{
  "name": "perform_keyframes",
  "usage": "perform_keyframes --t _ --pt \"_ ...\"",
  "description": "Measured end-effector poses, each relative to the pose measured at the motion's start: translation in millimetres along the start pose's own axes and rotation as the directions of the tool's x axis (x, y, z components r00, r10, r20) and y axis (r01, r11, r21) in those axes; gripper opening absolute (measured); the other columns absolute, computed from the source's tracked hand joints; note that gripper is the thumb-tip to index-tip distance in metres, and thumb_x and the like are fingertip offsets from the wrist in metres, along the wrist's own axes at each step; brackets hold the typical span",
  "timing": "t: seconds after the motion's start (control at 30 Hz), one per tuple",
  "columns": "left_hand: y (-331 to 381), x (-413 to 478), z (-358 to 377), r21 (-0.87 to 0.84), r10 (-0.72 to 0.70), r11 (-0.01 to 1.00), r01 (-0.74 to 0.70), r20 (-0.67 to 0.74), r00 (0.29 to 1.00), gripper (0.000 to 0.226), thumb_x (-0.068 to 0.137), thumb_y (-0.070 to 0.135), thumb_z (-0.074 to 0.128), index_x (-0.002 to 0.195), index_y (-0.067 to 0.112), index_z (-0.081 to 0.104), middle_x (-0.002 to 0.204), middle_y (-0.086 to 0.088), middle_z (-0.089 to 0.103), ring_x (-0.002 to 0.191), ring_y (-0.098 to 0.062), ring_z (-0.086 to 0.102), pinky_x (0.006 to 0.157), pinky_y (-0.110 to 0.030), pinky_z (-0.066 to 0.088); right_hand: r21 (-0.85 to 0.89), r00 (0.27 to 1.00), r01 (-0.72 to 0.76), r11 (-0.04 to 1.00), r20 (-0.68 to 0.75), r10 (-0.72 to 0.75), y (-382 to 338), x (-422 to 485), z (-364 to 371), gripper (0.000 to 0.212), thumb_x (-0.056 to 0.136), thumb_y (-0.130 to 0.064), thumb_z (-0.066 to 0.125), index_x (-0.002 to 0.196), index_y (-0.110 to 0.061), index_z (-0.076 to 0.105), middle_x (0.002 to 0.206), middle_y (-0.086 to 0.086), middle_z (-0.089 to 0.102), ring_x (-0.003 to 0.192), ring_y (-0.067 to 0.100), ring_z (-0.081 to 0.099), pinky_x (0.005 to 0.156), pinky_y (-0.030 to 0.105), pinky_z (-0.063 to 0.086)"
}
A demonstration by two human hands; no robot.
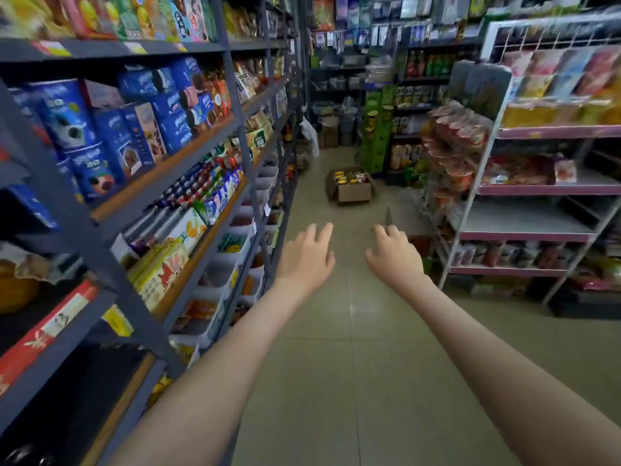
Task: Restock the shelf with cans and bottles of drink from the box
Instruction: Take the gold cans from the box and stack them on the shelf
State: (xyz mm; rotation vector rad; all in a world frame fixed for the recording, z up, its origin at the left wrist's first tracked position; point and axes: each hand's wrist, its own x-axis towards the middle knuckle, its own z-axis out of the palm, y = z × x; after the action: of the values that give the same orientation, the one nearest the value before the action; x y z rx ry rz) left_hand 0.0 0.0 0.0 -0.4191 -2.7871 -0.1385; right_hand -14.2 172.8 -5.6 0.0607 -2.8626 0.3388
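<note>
From my head view, my left hand (307,255) and right hand (393,255) reach forward side by side, fingers relaxed, holding nothing. The box (351,186) of drinks (347,177) sits open on the aisle floor (353,348) well ahead.

The tiled floor (369,364) of the aisle carries an open cardboard box (354,193) with cans (347,178) inside, standing between the two rows of shelves. On the left, the dark shelf unit (174,166) holds blue biscuit boxes (134,139) on its boards. On the right, the white rack (524,235) with pink edges holds snack packets (524,174).
</note>
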Motion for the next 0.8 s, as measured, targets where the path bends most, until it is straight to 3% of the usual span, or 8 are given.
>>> perform_keyframes --t 0.2,0.6,0.8 --pt "-68 148 44 -0.052 -0.046 0.997 0.052 0.105 0.993 0.057 0.098 0.033 0.043 0.149 0.017 0.024 0.15 -0.013 0.032 0.128 -0.032 0.043 0.095 -0.041 0.042 -0.02 0.997 0.003 1.0 0.076 -0.002 -2 170 38 0.049 0.094 -0.026 0.046 0.139 -0.009 0.036 0.13 0.015 0.045 0.12 0.032 0.044 0.09 0.042 0.047" --pt "-131 475 175 -0.082 -0.036 0.995 0.049 0.156 0.987 0.055 0.098 0.034 0.044 0.147 0.017 0.027 0.146 -0.014 0.036 0.126 -0.031 0.044 0.089 -0.039 0.044 0.032 0.992 -0.075 0.997 0.106 0.072 73 506 149 0.055 0.092 -0.024 0.05 0.143 -0.015 0.032 0.136 0.014 0.042 0.125 0.032 0.04 0.092 0.044 0.044" --pt "-162 646 236 -0.042 -0.07 0.996 0.079 0.195 0.978 0.055 0.098 0.034 0.044 0.147 0.018 0.027 0.144 -0.013 0.039 0.124 -0.03 0.046 0.087 -0.038 0.044 0.046 0.987 -0.026 0.999 0.162 0.018 116 692 194 0.055 0.093 -0.026 0.05 0.143 -0.014 0.032 0.14 0.014 0.039 0.128 0.032 0.038 0.093 0.044 0.044"
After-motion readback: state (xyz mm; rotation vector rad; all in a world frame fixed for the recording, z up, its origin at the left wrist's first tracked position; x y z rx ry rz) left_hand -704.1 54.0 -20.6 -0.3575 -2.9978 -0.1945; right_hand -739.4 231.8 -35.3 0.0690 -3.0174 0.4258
